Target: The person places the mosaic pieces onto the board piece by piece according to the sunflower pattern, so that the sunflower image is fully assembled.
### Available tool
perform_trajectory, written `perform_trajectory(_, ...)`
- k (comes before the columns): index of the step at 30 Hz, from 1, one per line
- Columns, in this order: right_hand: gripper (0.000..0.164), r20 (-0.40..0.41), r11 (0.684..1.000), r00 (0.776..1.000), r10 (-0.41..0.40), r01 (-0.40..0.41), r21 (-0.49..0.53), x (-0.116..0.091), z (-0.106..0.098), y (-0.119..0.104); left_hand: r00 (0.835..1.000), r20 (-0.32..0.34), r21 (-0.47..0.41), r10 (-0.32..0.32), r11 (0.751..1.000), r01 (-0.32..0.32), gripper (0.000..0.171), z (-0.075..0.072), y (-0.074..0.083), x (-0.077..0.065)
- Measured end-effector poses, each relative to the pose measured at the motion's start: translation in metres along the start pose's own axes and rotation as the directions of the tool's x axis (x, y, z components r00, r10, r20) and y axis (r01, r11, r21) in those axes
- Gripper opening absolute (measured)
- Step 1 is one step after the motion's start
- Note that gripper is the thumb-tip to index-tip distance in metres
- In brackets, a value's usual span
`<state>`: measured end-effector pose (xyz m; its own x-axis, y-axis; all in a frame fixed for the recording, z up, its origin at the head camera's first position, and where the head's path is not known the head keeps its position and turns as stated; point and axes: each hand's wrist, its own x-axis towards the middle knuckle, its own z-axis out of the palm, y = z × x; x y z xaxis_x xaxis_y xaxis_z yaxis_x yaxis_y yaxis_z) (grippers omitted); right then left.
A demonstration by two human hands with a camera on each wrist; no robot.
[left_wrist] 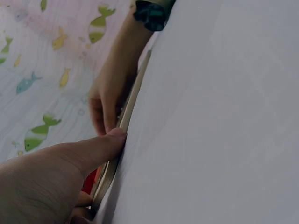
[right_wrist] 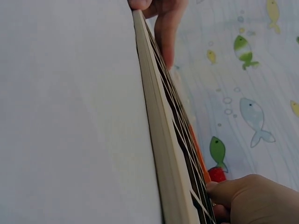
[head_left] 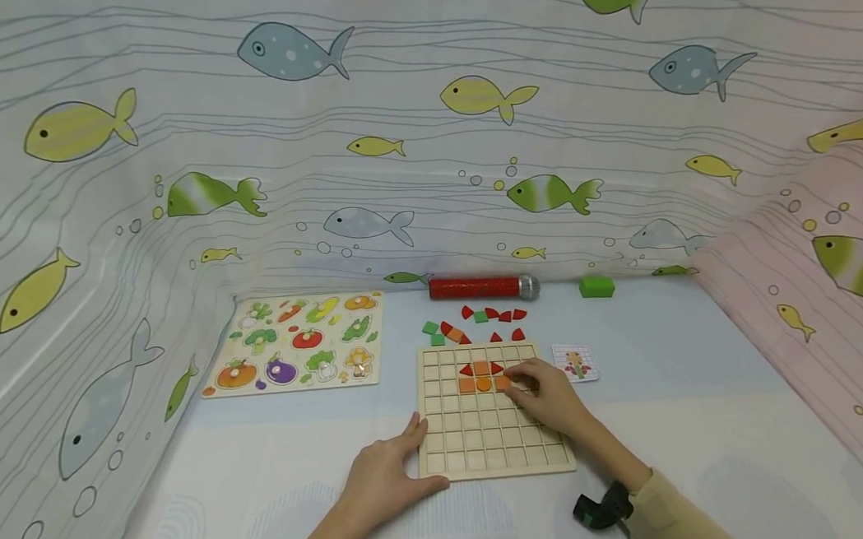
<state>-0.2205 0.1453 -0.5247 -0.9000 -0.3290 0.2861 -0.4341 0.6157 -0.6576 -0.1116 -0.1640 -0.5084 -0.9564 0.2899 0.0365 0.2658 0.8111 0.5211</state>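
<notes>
From where I stand, the left hand [head_left: 381, 473] spreads its thumb and fingers against the near left corner of the wooden grid board [head_left: 480, 460], unclenched. On the board, the right hand [head_left: 550, 396] has its fingertips at an orange square [head_left: 501, 384] just right of an orange circle [head_left: 484, 384]; I cannot tell whether it pinches it. The pattern card [head_left: 576, 363] lies right of the board, the vegetable puzzle [head_left: 332, 341] left

Free lane between vegetable puzzle [head_left: 331, 346] and grid board [head_left: 494, 436], obstructive tiles [head_left: 480, 317] beyond the latter.
</notes>
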Motion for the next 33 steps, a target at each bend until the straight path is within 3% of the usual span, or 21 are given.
perform_trajectory(17,0.026,0.011,0.996,0.997,0.078,-0.079,0.038,0.0028,0.0027,-0.003,1.0,-0.002,-0.003,-0.007,1.0,0.007,0.096,-0.001,-0.0016,-0.0003)
perform_trajectory(33,0.032,-0.032,0.989,0.998,0.045,-0.04,0.14,-0.0016,0.0023,0.0051,1.0,-0.007,-0.007,0.002,1.0,-0.002,0.095,-0.0013,0.001,-0.0006)
